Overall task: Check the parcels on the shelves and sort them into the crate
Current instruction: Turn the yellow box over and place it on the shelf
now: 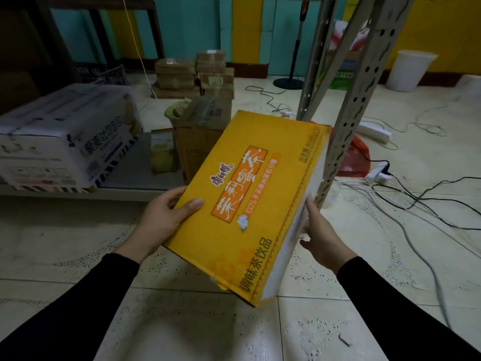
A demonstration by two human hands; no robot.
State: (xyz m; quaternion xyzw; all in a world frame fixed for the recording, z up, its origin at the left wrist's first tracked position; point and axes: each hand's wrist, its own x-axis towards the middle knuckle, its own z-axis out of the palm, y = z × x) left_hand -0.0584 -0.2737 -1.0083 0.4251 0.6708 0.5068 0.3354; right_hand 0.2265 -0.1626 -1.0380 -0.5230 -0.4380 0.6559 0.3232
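The yellow tea-drink carton (250, 204) fills the centre of the frame, held in the air and tilted, with its printed face turned up to the camera. The left hand (161, 220) grasps its left edge, thumb on top and the fingers under it. The right hand (320, 230) lies against the pale right side; its fingers seem to bend around the edge (part of them is hidden).

I judge this is the checking step: the parcel is off the shelf and is being looked at. The next move calls for finding the crate, and a dark slatted crate (104, 74) stands in the upper left, well apart.

Below is a pale tiled floor (208, 321). A low shelf (130, 178) at left carries a white printed carton (70, 136) and brown boxes (200, 131). A grey perforated upright (356, 100) rises at right, with cables (416, 194) and a white bin (408, 71) beyond.
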